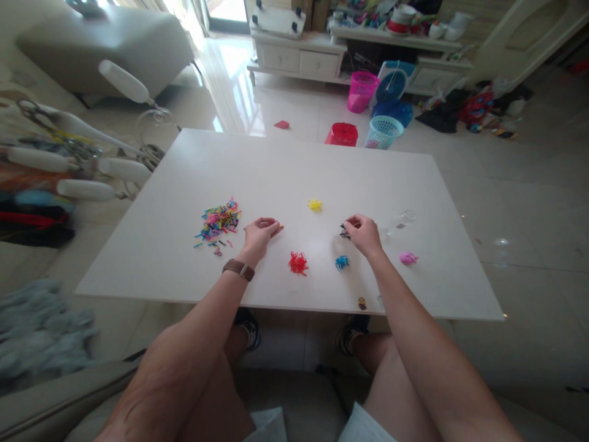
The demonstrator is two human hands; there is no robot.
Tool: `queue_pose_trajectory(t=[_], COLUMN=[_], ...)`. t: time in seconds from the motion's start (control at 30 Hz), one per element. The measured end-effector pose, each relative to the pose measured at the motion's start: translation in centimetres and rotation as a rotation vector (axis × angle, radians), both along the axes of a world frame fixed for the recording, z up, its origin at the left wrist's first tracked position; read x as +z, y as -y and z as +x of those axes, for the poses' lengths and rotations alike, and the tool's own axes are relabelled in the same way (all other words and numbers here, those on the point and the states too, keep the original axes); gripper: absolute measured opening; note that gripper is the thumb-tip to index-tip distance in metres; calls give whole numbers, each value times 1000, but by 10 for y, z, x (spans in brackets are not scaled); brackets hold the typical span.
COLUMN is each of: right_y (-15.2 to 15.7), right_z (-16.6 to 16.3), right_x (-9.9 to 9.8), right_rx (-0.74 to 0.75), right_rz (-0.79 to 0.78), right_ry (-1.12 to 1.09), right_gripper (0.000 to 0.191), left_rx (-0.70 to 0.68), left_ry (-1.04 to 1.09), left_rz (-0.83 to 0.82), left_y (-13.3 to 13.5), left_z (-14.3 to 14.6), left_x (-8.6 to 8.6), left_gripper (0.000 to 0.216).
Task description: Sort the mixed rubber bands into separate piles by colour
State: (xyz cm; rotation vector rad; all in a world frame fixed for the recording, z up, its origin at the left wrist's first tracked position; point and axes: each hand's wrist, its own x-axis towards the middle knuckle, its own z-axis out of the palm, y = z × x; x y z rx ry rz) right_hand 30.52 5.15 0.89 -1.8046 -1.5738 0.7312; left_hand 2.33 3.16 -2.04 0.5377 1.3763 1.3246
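Observation:
My left hand (262,236), with a brown watch on its wrist, is closed in a pinch above the table, left of centre. A small orange-tipped bit, apparently a rubber band (281,228), pokes out at its fingertips. To its left lies a mixed heap of colourful small rubber bands (218,220). My right hand (364,233) pinches at a little black pile of bands (344,232); whether a band is between those fingertips is hidden. Separate piles of red bands (298,263), blue bands (342,263) and yellow bands (315,205) lie between and around the hands.
Right of my right arm are a clear small container (405,218) and a pink lump (408,258). A small yellow-brown figure (362,303) lies at the near edge of the white table (257,159). Beyond the far edge stand red (343,134) and light-blue baskets (384,129).

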Motion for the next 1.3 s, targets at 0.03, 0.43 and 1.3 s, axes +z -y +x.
queue_pose_trajectory(t=[0.03, 0.43, 1.3], right_y=[2, 24, 41], right_z=[-5, -55, -32], right_x=[0, 0, 4], right_rx=[52, 491, 533], right_rz=[7, 23, 82], right_ry=[-25, -216, 74], right_gripper=[15, 17, 7], left_rx=[-44, -324, -181], left_ry=[17, 57, -149], left_rz=[14, 55, 106], left_y=[2, 20, 11], left_z=[4, 55, 48], left_x=[2, 17, 24], left_gripper=[29, 33, 39])
